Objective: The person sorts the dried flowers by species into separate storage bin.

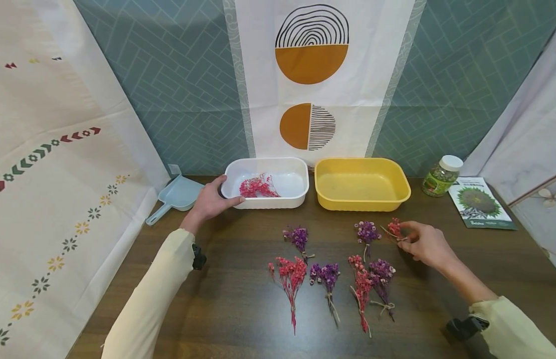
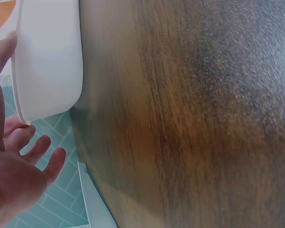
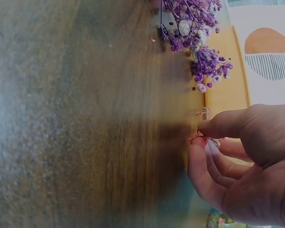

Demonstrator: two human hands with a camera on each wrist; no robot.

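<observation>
My left hand [image 1: 211, 202] holds the near left corner of a white tub [image 1: 278, 202], thumb on its front rim and fingers at its end. Inside the tub lies a pink-red dried flower bunch [image 1: 259, 187]. At the right, my right hand [image 1: 428, 244] pinches the stems of a small red dried flower bunch [image 1: 394, 227] between thumb and fingers, just above the table. To its left lie a purple bunch [image 1: 366, 232], another purple bunch [image 1: 382, 274] and a red bunch [image 1: 362, 286]. Farther left are a red bunch [image 1: 291, 274] and purple bunches [image 1: 299, 238].
A yellow tub [image 1: 363, 204] stands right of the white one, against the wall. A blue dustpan [image 1: 181, 193] lies at the far left. At the back right are a white-lidded jar [image 1: 441, 177] and a flower-printed packet [image 1: 479, 204].
</observation>
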